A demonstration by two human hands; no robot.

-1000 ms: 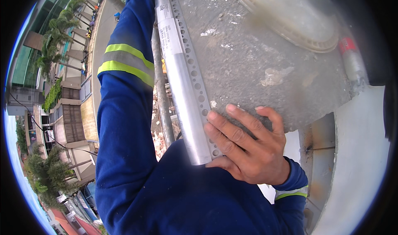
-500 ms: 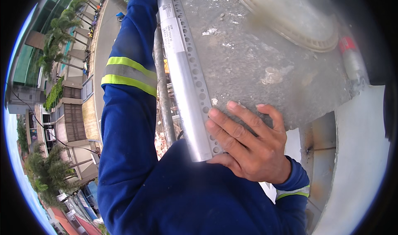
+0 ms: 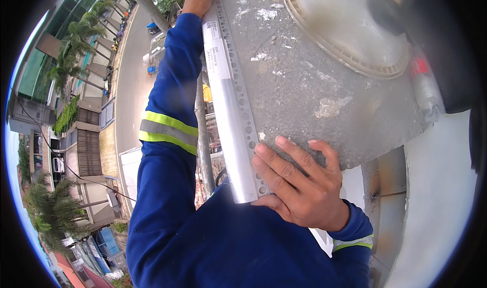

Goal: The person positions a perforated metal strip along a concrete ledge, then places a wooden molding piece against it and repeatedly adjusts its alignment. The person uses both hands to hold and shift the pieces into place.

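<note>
A long silvery metal edge trim (image 3: 223,115) with a rounded face and a perforated flange lies along the edge of the rough concrete surface (image 3: 299,85). A white printed label (image 3: 215,57) is stuck on its upper half. At the far end, my left hand (image 3: 198,4) grips the trim, a digit reaching across onto the flange; part of that hand is hidden behind the trim. Close to my body, my right hand (image 3: 307,191) rests with fingers spread, fingertips on the flange and the concrete, thumb by the trim's near end. Both sleeves are blue with reflective bands.
A dusty round pale lid or tub (image 3: 350,29) sits on the concrete at the far right, beside a clear plastic bottle (image 3: 425,82) with a red label. Below the left edge runs a metal pole (image 3: 204,151). A street (image 3: 133,70) lies far beneath.
My left hand has come into view at the trim's far end, and the left arm sits slightly lower in the picture. My right hand stays spread at the near end; the whole view has shifted slightly.
</note>
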